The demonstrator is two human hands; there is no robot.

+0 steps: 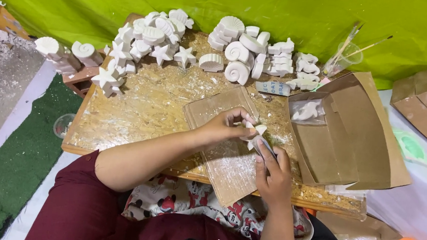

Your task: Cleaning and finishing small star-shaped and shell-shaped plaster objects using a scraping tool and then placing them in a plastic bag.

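Both hands meet above the cardboard sheet [229, 151], left hand [225, 128] pinching a white plaster star [256, 132] steady while right hand [273, 173] grips a small scraping tool [264, 146] against its edge.

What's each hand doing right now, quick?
Left hand: closed on a white plaster star piece.
Right hand: closed on a small tool, its tip against the piece.

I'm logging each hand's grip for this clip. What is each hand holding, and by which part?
The left hand pinches a white plaster star by its upper arms. The right hand holds a small tool by its lower end, against the star.
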